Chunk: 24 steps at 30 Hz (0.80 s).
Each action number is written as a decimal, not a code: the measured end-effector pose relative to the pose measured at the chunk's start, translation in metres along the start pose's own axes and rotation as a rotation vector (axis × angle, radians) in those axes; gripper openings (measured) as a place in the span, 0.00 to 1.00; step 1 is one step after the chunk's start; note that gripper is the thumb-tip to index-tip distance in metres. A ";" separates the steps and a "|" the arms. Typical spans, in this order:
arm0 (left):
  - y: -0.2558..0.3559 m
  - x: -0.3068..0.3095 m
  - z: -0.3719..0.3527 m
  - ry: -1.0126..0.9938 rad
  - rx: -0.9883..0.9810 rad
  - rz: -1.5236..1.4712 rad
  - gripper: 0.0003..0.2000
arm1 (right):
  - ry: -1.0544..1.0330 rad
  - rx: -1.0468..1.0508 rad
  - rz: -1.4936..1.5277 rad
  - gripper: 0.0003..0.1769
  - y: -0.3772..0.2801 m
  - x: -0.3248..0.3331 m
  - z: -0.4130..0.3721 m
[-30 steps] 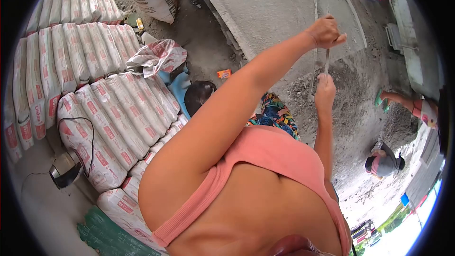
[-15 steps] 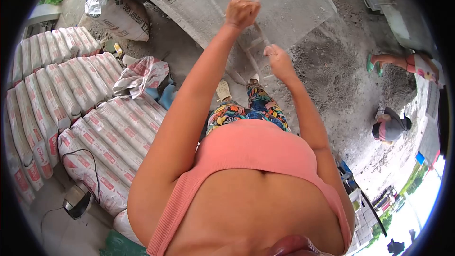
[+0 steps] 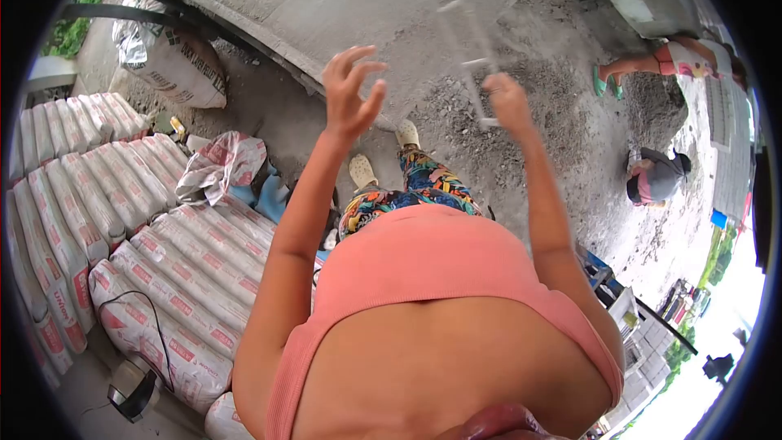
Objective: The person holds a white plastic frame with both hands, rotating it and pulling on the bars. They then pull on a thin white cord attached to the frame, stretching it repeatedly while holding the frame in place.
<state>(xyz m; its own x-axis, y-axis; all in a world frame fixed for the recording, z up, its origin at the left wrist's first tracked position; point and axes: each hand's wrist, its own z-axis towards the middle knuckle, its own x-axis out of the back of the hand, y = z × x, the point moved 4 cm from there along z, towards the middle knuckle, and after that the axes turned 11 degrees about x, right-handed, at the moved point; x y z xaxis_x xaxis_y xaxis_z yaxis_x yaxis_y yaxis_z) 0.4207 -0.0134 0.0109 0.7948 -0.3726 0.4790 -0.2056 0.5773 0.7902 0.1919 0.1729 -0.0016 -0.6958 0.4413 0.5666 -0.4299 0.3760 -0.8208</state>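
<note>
My left hand [image 3: 352, 96] is raised over the ground with its fingers spread, holding nothing. My right hand [image 3: 508, 104] is closed at the near end of a narrow, pale, ladder-like frame [image 3: 476, 63] with crossbars. The frame is blurred and slants away over a flat grey slab [image 3: 342, 8] and the gravel [image 3: 444, 98] beside it. What lies inside my right fingers is partly hidden.
Stacked cement bags [image 3: 187, 265] fill the left side, with a crumpled bag [image 3: 224, 165] on top. A big full sack [image 3: 173, 61] stands behind. To the right are a standing person [image 3: 680, 61], a bent person [image 3: 658, 178] and a gravel heap [image 3: 652, 110].
My left hand has opened from a fist and moved left and nearer to me. My right hand has shifted right with the frame, which has swung rightward.
</note>
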 end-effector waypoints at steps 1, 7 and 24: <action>0.006 0.007 -0.006 -0.002 -0.016 -0.007 0.09 | -0.059 0.109 -0.017 0.12 -0.019 -0.028 -0.009; 0.042 0.032 -0.030 0.034 -0.046 0.065 0.09 | -0.279 0.010 0.038 0.19 -0.007 -0.074 -0.018; -0.129 0.152 -0.117 0.403 0.227 0.783 0.06 | 0.704 -0.763 0.859 0.12 0.161 0.011 -0.305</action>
<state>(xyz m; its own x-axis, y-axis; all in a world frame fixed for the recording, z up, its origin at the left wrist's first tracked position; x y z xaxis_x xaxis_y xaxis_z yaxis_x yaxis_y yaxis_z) 0.6348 -0.0595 -0.0635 0.5110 0.3730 0.7745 -0.8445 0.3859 0.3713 0.2901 0.4870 -0.1054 -0.0412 0.9991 0.0022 0.5745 0.0255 -0.8181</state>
